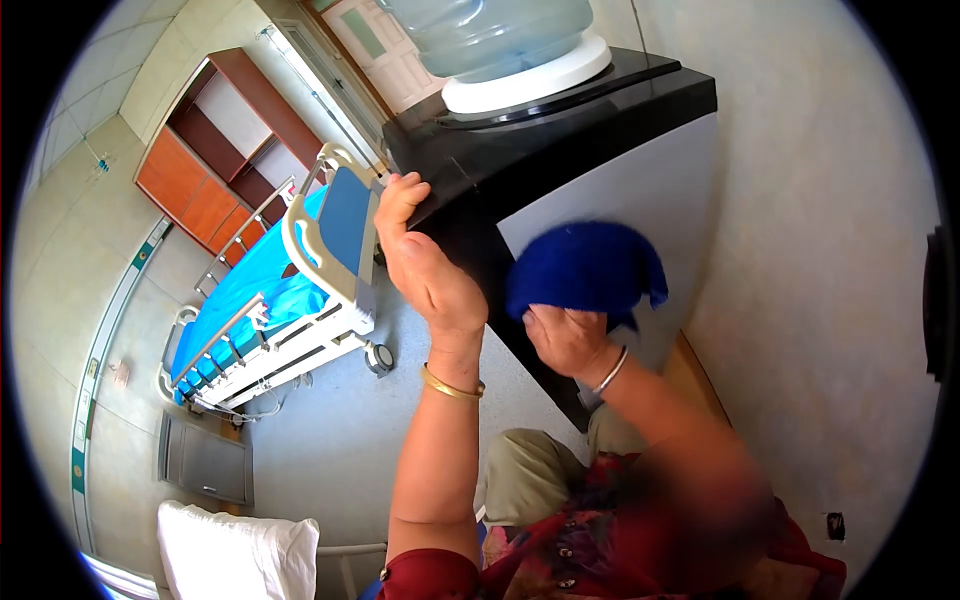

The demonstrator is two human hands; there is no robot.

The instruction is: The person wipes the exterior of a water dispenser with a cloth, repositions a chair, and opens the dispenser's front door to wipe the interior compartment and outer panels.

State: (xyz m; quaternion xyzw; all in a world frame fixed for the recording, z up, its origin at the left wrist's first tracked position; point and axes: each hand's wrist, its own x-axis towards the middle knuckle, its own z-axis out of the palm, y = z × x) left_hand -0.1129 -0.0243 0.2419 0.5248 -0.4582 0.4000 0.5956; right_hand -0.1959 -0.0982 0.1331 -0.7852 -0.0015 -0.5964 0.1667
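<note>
My right hand (568,338), with a silver bracelet at the wrist, grips a dark blue cloth (585,268) and holds it against the light grey side panel (660,190) of a black water dispenser (560,140). My left hand (428,262) is raised at the dispenser's left edge, a gold bracelet on its wrist. Its fingers point up and curl slightly near the dark top corner, and nothing shows in them. A large clear water bottle (500,35) stands on the white ring on top of the dispenser.
Left of the dispenser stands a wheeled hospital bed (350,215) with blue bedding and side rails. A brown cabinet (265,100) is behind it. A white pillow (235,555) lies at the bottom left. The wall (820,270) runs close along the right.
</note>
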